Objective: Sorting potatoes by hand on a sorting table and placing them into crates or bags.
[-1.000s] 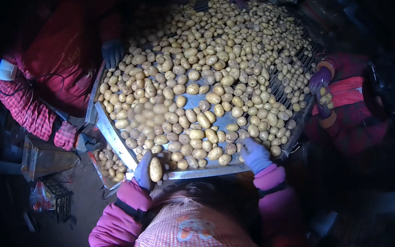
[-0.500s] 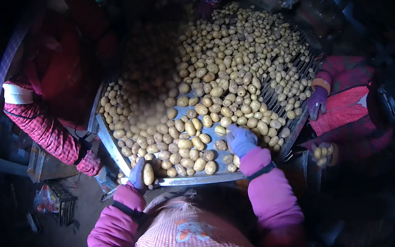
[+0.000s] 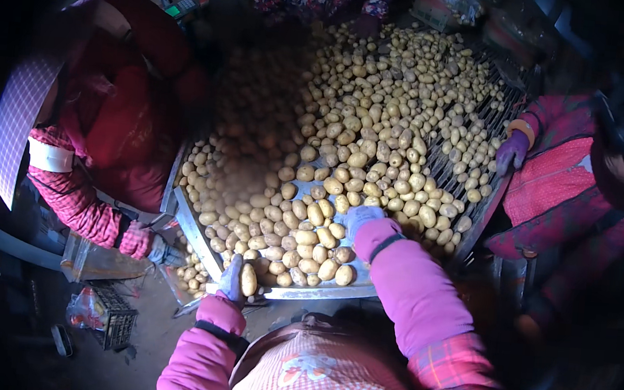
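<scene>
My left grip (image 3: 233, 280) holds one oval yellow potato (image 3: 249, 280) at the metal sorting desk's (image 3: 319, 292) near edge; a slack hold could drop it. Right grip (image 3: 360, 218) rests among potatoes, closure unclear.

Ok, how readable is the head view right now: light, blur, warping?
Head view: warm light falls on the potatoes mid-table; the rim fades to black. Fisheye bends the metal table edge. The far-left patch of the pile is smeared. The left hand with its potato and the right hand read clearly.
</scene>
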Demonstrator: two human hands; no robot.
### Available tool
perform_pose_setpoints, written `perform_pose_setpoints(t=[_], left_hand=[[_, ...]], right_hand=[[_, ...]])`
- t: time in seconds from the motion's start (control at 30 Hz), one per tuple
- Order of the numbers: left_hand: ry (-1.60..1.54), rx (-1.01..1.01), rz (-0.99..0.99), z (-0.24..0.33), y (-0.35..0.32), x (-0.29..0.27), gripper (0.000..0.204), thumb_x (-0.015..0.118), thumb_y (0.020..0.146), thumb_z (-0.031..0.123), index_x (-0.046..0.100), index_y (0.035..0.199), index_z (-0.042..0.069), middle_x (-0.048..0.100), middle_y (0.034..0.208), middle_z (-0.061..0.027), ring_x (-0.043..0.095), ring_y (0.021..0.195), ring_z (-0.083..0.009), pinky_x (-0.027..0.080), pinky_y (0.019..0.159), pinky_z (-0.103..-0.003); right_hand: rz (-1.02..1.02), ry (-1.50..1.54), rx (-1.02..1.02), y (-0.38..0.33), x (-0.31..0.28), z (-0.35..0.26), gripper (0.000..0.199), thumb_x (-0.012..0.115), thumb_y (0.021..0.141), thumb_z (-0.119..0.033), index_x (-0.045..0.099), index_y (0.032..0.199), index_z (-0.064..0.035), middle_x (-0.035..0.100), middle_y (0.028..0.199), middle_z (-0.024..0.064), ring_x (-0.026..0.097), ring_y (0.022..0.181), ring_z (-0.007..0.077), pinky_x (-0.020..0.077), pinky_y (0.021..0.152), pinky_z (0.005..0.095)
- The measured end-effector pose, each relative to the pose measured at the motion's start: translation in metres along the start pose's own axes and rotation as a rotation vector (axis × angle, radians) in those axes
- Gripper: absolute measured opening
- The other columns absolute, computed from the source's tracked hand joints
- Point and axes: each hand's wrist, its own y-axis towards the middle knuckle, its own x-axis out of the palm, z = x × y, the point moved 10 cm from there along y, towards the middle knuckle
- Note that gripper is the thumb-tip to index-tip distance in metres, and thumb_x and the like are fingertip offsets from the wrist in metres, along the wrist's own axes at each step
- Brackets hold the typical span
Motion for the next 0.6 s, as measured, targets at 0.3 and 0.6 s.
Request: perform_pose_setpoints(t=[0.3, 0.6], left_hand=[[0.088, -0.177, -0.262, -0.002, -0.007, 0.024, 0.077, 0.032, 0.093, 0.064, 0.046, 0.131, -0.002, 0.063, 0.113, -0.0164, 0.065, 0.084, -0.0304, 0.055, 0.064, -0.037], [0.157, -0.162, 0.016, -0.009, 0.009, -0.004, 0.067, 0.036, 0.087, 0.07, 0.059, 0.109, 0.011, 0.062, 0.075, -0.0048, 0.05, 0.045, -0.016, 0.035, 0.034, -0.025]], right_hand=[[-0.08, 2.269, 0.001, -0.12, 0.014, 0.041, 0.041, 0.051, 0.095, -0.04, 0.049, 0.129, -0.019, 0.062, 0.114, 0.0079, 0.064, 0.091, 0.0248, 0.0482, 0.051, 0.0375], [0.465, 2.391, -0.254, -0.177, 0.056, 0.092, 0.033, 0.05, 0.096, -0.015, 0.052, 0.129, -0.0146, 0.058, 0.124, 0.005, 0.059, 0.097, 0.0196, 0.0514, 0.072, 0.0295]])
